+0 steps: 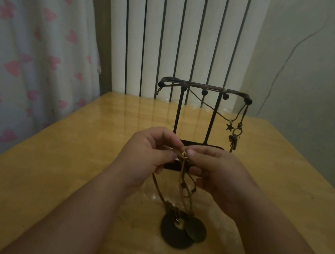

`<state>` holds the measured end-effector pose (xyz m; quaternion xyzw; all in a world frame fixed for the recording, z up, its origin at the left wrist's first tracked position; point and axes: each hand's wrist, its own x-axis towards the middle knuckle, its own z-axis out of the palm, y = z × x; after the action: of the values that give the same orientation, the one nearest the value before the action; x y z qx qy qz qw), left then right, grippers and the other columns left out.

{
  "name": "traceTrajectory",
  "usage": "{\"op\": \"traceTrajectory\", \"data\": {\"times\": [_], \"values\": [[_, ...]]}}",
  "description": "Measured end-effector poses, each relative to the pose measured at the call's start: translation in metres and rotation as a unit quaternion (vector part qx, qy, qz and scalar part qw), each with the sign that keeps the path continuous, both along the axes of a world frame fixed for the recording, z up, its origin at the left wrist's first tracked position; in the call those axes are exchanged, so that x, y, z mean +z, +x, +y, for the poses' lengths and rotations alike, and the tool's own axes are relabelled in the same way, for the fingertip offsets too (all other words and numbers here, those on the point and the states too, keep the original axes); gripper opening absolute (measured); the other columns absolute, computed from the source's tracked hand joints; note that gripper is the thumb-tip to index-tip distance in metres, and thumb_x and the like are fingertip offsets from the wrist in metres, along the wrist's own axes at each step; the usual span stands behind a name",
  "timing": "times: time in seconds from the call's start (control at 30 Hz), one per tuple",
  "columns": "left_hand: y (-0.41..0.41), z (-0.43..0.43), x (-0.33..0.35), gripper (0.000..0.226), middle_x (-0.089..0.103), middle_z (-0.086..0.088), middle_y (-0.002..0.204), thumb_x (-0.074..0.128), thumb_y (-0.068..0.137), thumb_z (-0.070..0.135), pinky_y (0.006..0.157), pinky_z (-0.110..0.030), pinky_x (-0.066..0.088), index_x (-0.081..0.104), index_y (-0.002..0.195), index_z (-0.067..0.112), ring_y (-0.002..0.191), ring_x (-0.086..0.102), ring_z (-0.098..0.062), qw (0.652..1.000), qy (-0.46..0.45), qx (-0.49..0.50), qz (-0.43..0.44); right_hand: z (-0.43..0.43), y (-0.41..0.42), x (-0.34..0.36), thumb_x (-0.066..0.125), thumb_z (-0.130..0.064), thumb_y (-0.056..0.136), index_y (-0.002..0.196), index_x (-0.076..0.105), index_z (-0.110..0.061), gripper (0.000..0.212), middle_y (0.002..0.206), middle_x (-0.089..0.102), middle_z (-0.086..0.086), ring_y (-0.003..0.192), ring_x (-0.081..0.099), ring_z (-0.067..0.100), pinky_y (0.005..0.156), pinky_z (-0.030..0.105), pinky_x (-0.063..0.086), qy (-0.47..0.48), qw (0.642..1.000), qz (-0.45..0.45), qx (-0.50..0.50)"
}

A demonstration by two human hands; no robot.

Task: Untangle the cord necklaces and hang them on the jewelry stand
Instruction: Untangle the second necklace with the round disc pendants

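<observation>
Head view: I see both hands raised together over the table, just in front of the base of the jewelry stand. The left hand has thumb and forefinger curled in and pinching the top of a tan cord necklace. The right hand meets it fingertip to fingertip and pinches the same cord at a small pale fitting; its lower fingers are curled beside the strands. Whether that fitting is a clasp, I cannot tell.

From the pinch the cord drops straight down between my two wrists in several strands that cross each other, with small knots along them. One strand loops out to the left under the left hand. At the bottom the strands gather at a dark round disc and a smaller bronze disc overlapping its right edge; both look to lie on the tabletop.

On the stand behind, a thin cord with a star charm runs across from the top bar. A cluster of key-like charms hangs from the rightmost peg.
</observation>
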<state>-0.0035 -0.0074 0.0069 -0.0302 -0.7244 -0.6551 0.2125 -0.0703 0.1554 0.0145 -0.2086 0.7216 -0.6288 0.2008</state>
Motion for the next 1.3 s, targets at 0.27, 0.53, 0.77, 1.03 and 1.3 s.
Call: {"op": "traceTrajectory", "data": {"times": [0.27,0.53,0.77,1.03,1.3], "values": [[0.001,0.001,0.002,0.027,0.062,0.006,0.070,0.053,0.091,-0.008,0.042,-0.016,0.034,0.066,0.090,0.016,0.047,0.049,-0.003,0.999,0.043,0.010,-0.026,0.007,0.000,0.011,0.056,-0.015,0.097,0.105,0.070,-0.011,0.016,0.104,0.069,0.014,0.089,0.067,0.024,0.066,0.026,0.055,-0.125,0.986,-0.081,-0.077],[-0.002,-0.004,0.001,0.031,0.052,0.002,0.059,0.044,0.087,-0.012,0.037,-0.018,0.028,0.058,0.077,0.014,0.049,0.037,-0.012,0.996,0.083,-0.014,-0.038,0.005,-0.004,0.015,0.044,-0.016,0.103,0.113,0.060,-0.008,0.020,0.098,0.072,0.015,0.064,0.058,0.013,0.058,0.025,0.051,-0.277,0.937,-0.137,-0.163],[-0.002,-0.001,0.001,0.023,0.053,0.001,0.058,0.052,0.068,0.002,0.042,-0.021,0.033,0.063,0.066,0.022,0.050,0.042,-0.012,0.994,0.076,-0.072,-0.037,0.001,-0.002,0.014,0.047,-0.017,0.102,0.108,0.062,-0.011,0.017,0.094,0.067,0.012,0.065,0.057,0.013,0.059,0.024,0.050,-0.287,0.934,-0.096,-0.191],[-0.001,-0.001,-0.001,0.024,0.062,-0.003,0.071,0.062,0.075,0.002,0.048,-0.021,0.040,0.067,0.074,0.025,0.056,0.050,-0.012,0.993,0.070,-0.100,0.010,0.001,-0.003,0.003,0.059,-0.024,0.095,0.116,0.062,-0.028,0.021,0.100,0.065,-0.009,0.090,0.061,0.005,0.065,0.019,0.047,0.038,0.971,0.175,-0.161],[0.000,-0.001,-0.001,0.022,0.061,-0.002,0.065,0.062,0.073,0.004,0.045,-0.020,0.039,0.065,0.071,0.026,0.055,0.052,-0.013,0.995,0.072,-0.064,0.009,0.000,0.004,0.010,0.050,-0.017,0.095,0.084,0.068,-0.021,0.021,0.078,0.064,-0.012,0.073,0.055,-0.006,0.063,0.015,0.041,-0.046,0.960,0.251,-0.116]]}}
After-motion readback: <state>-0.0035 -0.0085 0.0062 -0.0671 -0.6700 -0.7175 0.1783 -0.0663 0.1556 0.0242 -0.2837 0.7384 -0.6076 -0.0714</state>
